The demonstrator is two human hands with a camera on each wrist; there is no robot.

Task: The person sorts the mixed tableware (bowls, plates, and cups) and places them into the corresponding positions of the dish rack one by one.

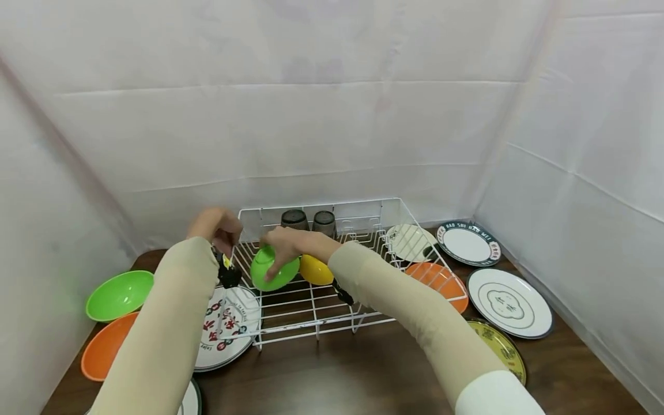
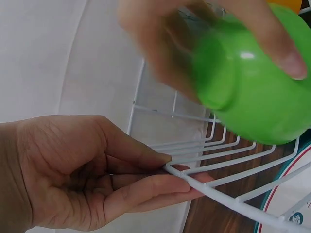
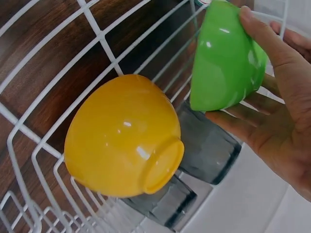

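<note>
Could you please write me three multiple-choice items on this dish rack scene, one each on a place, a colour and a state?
1. Where is the yellow bowl?
A. inside the wire rack
B. on the table left of the rack
C. stacked on a plate

2. What colour is the bowl that the right hand holds?
A. orange
B. green
C. white

3. What is the left hand doing?
A. lifting a glass
B. hanging free
C. holding the rack's rim wire

Answers: 1 A, it lies on the rack's wires beside the dark glasses. 2 B, the fingers grip a green bowl. 3 C, thumb and fingers close on the white wire.
</note>
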